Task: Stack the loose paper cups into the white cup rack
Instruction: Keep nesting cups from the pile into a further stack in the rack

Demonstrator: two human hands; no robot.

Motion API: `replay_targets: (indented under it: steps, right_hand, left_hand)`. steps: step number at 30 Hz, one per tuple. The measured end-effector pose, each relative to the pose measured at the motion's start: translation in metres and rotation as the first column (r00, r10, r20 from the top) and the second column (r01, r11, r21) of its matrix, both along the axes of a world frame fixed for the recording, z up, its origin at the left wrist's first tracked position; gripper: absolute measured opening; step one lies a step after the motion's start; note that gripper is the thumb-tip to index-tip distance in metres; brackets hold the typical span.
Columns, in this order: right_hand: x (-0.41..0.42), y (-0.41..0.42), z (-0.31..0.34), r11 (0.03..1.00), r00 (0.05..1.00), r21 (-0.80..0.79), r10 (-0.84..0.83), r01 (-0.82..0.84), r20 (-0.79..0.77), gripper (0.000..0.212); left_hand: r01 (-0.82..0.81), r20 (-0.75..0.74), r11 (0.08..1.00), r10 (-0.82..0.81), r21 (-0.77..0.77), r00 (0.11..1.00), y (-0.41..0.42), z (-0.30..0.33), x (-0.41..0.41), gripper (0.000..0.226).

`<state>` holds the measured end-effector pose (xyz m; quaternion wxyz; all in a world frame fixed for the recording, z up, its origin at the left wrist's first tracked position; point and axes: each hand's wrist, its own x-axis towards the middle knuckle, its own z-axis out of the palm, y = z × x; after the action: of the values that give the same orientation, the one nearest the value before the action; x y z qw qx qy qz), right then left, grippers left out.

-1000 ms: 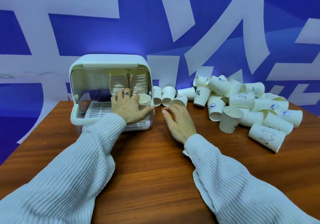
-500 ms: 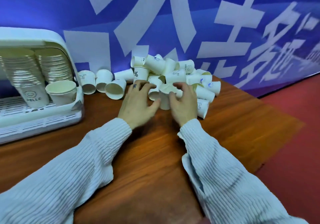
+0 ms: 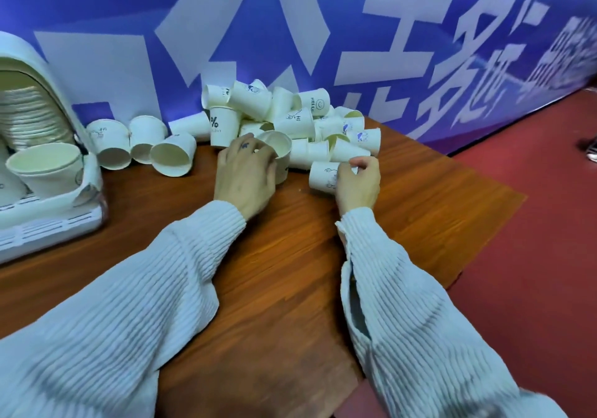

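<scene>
A heap of loose white paper cups (image 3: pixel 290 117) lies at the back of the wooden table. My left hand (image 3: pixel 244 175) grips an upright cup (image 3: pixel 280 149) at the front of the heap. My right hand (image 3: pixel 357 185) closes around a cup lying on its side (image 3: pixel 323 177), printed with a small cartoon. The white cup rack (image 3: pixel 42 172) stands at the far left, partly cut off, holding tall stacks of nested cups (image 3: pixel 29 117) and one single upright cup (image 3: pixel 45 167) at its front.
Three cups lie on their sides in a row (image 3: pixel 142 146) between the rack and the heap. A blue wall with large white characters (image 3: pixel 387 29) runs behind the table. The table's right edge (image 3: pixel 484 243) drops to a red floor (image 3: pixel 533 256).
My view has swung right, away from the rack. My left hand left the rack and took hold of an upright cup in the heap; my right hand moved right onto a lying cup.
</scene>
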<state>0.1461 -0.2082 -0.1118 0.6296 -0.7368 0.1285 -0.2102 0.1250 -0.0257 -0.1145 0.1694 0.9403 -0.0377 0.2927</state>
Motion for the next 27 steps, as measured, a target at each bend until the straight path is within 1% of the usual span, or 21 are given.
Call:
replay_targets:
  steps: [1,3,4,6,8,10,12,16,18,20,22,24,27]
  right_hand:
    - [-0.003,0.001,0.002,1.000,0.998,0.025,-0.015,0.013,0.064,0.012]
    - [-0.009,0.003,0.009,0.998,0.973,0.060,-0.043,0.030,0.225,0.013]
    - [-0.011,0.007,0.012,0.998,0.953,0.061,-0.024,0.006,0.301,0.016]
    - [-0.019,0.021,0.017,0.992,0.906,0.004,0.110,-0.123,0.410,0.018]
    - [-0.027,0.044,0.021,0.958,0.846,-0.106,0.285,-0.267,0.451,0.021]
    - [-0.034,0.070,0.026,0.906,0.791,-0.173,0.421,-0.386,0.443,0.021]
    - [-0.039,0.098,0.032,0.857,0.745,-0.212,0.514,-0.470,0.425,0.019]
    - [-0.047,0.153,0.047,0.768,0.666,-0.235,0.635,-0.595,0.392,0.024]
    - [-0.051,0.181,0.059,0.718,0.600,-0.293,0.691,-0.631,0.402,0.019]
    - [-0.055,0.208,0.071,0.683,0.530,-0.406,0.729,-0.607,0.434,0.014]
    - [-0.057,0.234,0.081,0.631,0.460,-0.516,0.776,-0.580,0.431,0.014]
    - [-0.057,0.256,0.085,0.549,0.412,-0.637,0.834,-0.542,0.368,0.016]
    - [-0.056,0.278,0.084,0.385,0.394,-0.802,0.896,-0.456,0.206,0.022]
  left_hand:
    - [-0.006,-0.001,0.998,0.006,-0.056,1.000,0.003,0.002,-0.003,0.025]
    - [0.008,0.074,0.991,0.002,-0.132,0.997,0.013,0.010,-0.019,0.025]
    - [0.006,0.103,0.989,0.010,-0.151,0.995,0.021,0.016,-0.027,0.027]
    - [-0.007,0.168,0.981,0.040,-0.194,0.985,0.043,0.028,-0.045,0.028]
    - [-0.044,0.217,0.966,0.101,-0.253,0.971,0.070,0.037,-0.065,0.026]
    - [-0.115,0.231,0.945,0.191,-0.307,0.954,0.100,0.042,-0.083,0.026]
    - [-0.184,0.250,0.926,0.273,-0.329,0.929,0.129,0.045,-0.101,0.026]
    - [-0.299,0.263,0.870,0.417,-0.392,0.870,0.176,0.052,-0.141,0.024]
    - [-0.341,0.286,0.826,0.494,-0.448,0.821,0.193,0.060,-0.158,0.019]
    - [-0.364,0.317,0.786,0.557,-0.500,0.767,0.209,0.070,-0.171,0.017]
    - [-0.350,0.342,0.744,0.602,-0.569,0.722,0.222,0.080,-0.180,0.018]
    - [-0.304,0.367,0.713,0.620,-0.631,0.693,0.232,0.085,-0.185,0.015]
    - [-0.270,0.375,0.699,0.621,-0.662,0.688,0.237,0.088,-0.190,0.018]
